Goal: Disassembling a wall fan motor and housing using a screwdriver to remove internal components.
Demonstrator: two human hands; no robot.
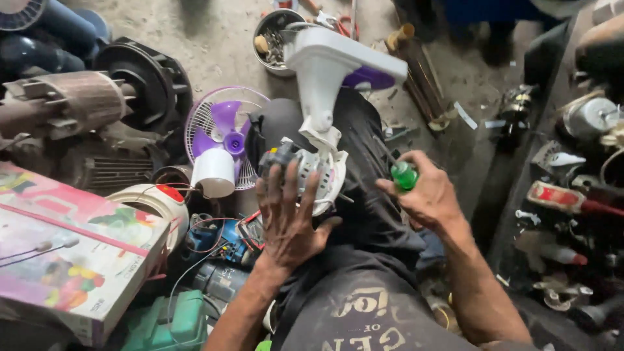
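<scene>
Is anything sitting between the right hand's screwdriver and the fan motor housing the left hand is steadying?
Nothing visible does. The left hand is spread flat on the near side of the white fan motor housing, resting on the lap. The right hand holds the green-handled screwdriver just right of it, with only open air between them; its tip is hard to make out.

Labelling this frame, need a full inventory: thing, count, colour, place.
fan body: 1, white and purple, on the lap, centre
fan motor: 1, grey, at the body's lower end
small fan: 1, purple blades, white grille, left of centre
electric motors: several, dark and rusty, upper left
cardboard box: 1, pink, lower left
parts tin: 1, grey, top centre
tools: many, mixed colours, right edge
screwdriver: 1, green handle, in right hand
left hand: fingers spread on the motor housing
right hand: closed round the screwdriver
</scene>
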